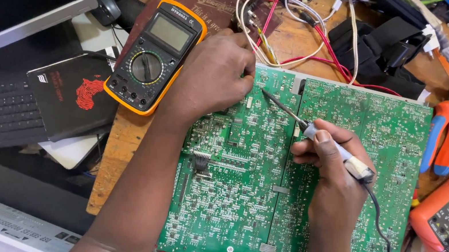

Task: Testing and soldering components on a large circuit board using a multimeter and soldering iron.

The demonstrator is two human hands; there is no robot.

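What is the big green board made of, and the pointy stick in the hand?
The green board looks like rigid circuit laminate with a glossy green coating, dotted with silvery solder. The pointed tool in the right hand seems to have a dark metal tip and a pale, probably plastic, handle.

Electronics repair workshop; multimeter [153,56], circuit board [237,203], pliers [445,138] on cluttered bench [117,146].
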